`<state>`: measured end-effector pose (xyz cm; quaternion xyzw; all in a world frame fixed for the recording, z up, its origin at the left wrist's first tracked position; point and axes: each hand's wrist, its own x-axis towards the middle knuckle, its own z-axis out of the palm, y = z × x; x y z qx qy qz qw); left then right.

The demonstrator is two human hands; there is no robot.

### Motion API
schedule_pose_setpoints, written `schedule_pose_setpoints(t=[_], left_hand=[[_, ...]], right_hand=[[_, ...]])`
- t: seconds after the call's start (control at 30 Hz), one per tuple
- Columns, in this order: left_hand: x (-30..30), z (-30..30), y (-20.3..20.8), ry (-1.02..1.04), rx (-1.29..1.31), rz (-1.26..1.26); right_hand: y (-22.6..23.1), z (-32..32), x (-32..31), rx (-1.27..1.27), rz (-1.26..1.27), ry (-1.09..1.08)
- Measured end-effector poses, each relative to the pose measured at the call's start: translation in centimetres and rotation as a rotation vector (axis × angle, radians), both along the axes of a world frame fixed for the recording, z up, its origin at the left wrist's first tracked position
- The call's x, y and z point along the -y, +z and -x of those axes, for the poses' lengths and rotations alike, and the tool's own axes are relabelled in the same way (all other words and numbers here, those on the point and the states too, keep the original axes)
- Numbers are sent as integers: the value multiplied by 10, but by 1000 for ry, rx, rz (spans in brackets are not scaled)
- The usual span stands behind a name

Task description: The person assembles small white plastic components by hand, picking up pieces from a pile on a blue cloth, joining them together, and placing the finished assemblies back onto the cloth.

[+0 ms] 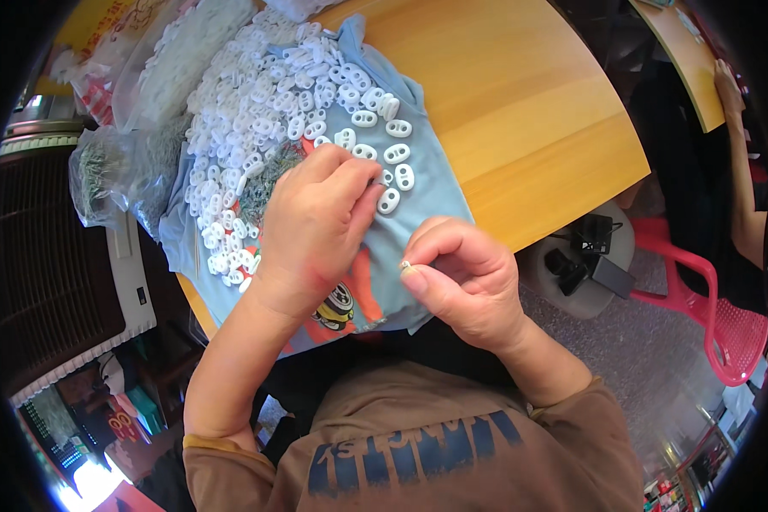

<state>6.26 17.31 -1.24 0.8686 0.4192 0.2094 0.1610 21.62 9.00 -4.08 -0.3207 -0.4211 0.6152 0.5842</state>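
My left hand (320, 218) is closed, its thumb and fingertips pressed together over the cloth; whatever they hold is hidden. Right by those fingertips lies a white oval two-hole plastic piece (388, 200), with several more nearby. My right hand (469, 277) pinches a tiny silvery piece (405, 264) between thumb and forefinger, too small to name surely. Beyond my left hand spreads a big heap of white two-hole pieces (256, 111). A pile of small grey coiled metal bits (269, 183), looking like springs, sits partly behind the left wrist. Everything rests on a light blue printed cloth (431, 188).
The cloth covers part of a wooden table (520, 111). Clear plastic bags (102, 175) with grey bits hang over the left edge. A stool (584, 264) with black devices stands right of the table, near a pink chair (700, 282). Another person's arm (742, 188) shows far right.
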Motion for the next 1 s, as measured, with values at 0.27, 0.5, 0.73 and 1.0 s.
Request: schedule_pose_setpoints(t=[0.27,0.5,0.73,1.0], left_hand=[[1,-1,4,-50,-49,0],[-6,1,6,-81,-67,81],[-14,-3,15,-131,-175,73],[7,12,14,82,354,580]], right_hand=[[3,0,4,-44,15,11],[2,3,4,17,20,19],[5,7,4,100,-21,-3],[4,9,11,40,66,-12]])
